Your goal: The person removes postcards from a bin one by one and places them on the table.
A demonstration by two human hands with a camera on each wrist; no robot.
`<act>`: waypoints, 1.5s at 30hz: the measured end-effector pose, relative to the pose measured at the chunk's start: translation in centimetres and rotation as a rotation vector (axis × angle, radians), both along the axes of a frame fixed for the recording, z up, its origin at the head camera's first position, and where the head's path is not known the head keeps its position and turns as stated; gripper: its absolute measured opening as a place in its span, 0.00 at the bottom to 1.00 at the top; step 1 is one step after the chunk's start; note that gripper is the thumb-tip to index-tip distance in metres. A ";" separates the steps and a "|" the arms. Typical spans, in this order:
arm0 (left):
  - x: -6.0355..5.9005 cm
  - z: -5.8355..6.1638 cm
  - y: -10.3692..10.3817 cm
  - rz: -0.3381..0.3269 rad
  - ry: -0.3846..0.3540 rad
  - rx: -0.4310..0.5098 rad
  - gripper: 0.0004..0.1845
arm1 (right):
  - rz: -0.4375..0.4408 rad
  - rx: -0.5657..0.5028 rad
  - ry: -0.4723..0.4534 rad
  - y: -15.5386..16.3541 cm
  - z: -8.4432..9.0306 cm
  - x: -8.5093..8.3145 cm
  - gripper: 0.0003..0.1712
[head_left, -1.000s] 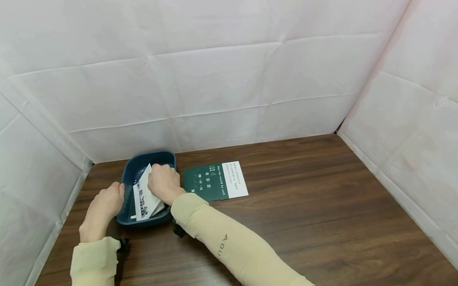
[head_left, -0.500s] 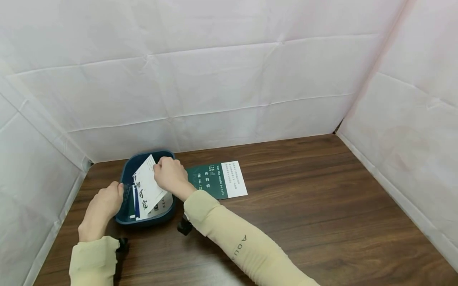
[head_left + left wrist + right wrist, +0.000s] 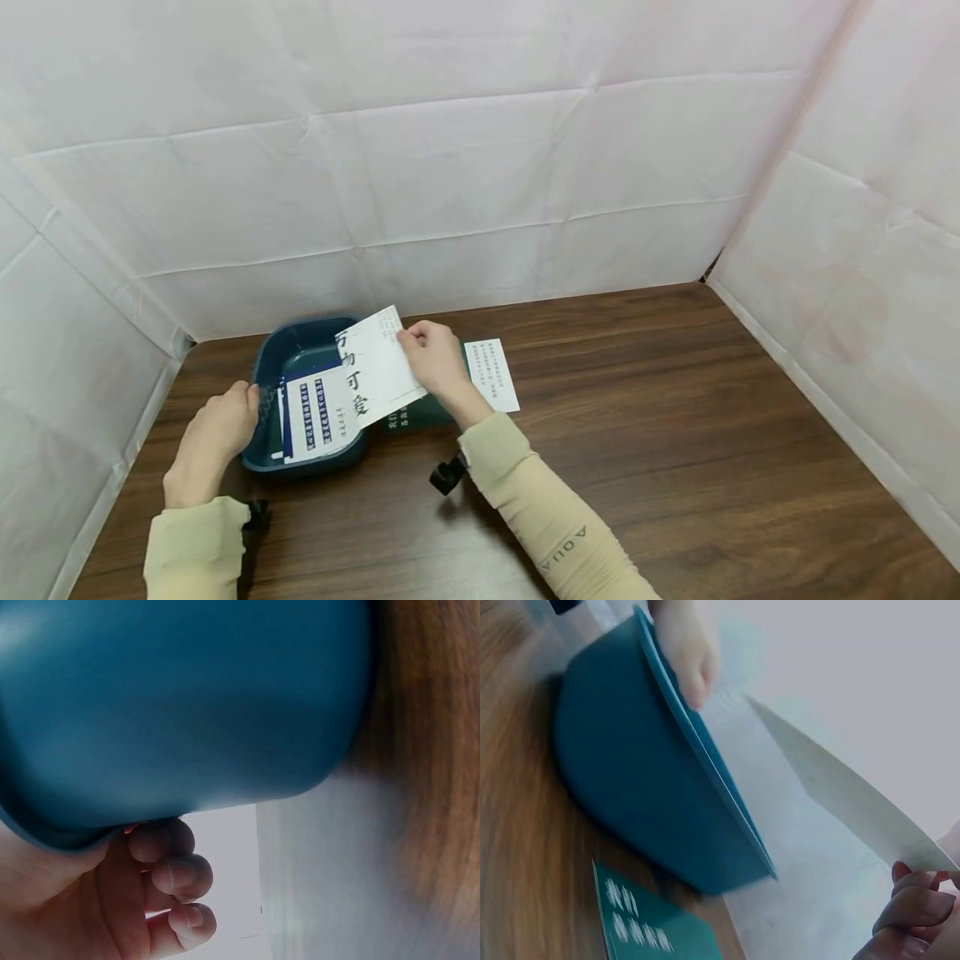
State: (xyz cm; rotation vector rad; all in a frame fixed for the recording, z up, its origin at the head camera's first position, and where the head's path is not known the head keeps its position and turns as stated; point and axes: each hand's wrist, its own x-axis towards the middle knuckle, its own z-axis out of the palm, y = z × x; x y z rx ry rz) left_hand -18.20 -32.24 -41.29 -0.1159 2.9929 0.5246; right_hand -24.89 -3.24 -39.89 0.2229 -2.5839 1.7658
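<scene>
Two hands are at work, and we start with the right hand (image 3: pixel 435 360): its thumb and curled fingers (image 3: pixel 915 907) pinch the right edge of a white card (image 3: pixel 375 367) printed with large black brush characters. We see the card lifted clear of the table, tilted, hanging above the right rim of a dark blue tub (image 3: pixel 272 354) and above the green card (image 3: pixel 420 411) beside it. In the right wrist view the white card (image 3: pixel 840 791) shows edge-on as a thin pale sheet slanting up and away from the fingers, with the tub (image 3: pixel 637 802) below it.

Our left hand (image 3: pixel 217 433) rests against the tub's left side, thumb at the rim; the left wrist view shows its fingers (image 3: pixel 169 874) curled under the edge of the tub's wall (image 3: pixel 180 705), so we grip the tub.

Inside the tub lies a small stack of cards (image 3: pixel 318 412), the top one white with columns of blue print. The green card lies flat on the brown wooden table (image 3: pixel 675 433), just right of the tub, its white panel of text showing past our right wrist. White sheeting (image 3: pixel 450 167) walls the table on three sides.
</scene>
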 end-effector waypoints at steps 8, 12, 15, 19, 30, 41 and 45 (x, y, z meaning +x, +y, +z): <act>0.1 0.0 0.0 -0.001 -0.005 0.000 0.26 | -0.072 -0.150 -0.049 5.8 -0.3 -0.9 0.13; 0.2 -0.1 0.1 0.000 -0.018 0.007 0.27 | -0.099 -0.174 -0.093 8.2 -0.3 -1.4 0.13; 0.3 -0.3 0.2 -0.002 -0.025 0.012 0.27 | -0.118 -0.163 -0.120 10.0 -0.5 -1.6 0.13; 0.3 -0.3 0.6 0.004 -0.030 0.014 0.27 | -0.138 -0.129 -0.143 12.2 -0.7 -1.6 0.14; 0.0 -0.3 0.6 0.019 -0.042 0.011 0.28 | -0.112 -0.061 -0.230 16.5 -1.7 -2.3 0.14; 0.0 -0.3 0.3 0.013 -0.041 0.005 0.27 | -0.090 -0.016 -0.374 19.4 -3.6 -2.7 0.14; 0.1 -0.2 0.2 0.009 -0.035 0.001 0.27 | -0.037 -0.005 -0.404 19.4 -4.3 -3.1 0.14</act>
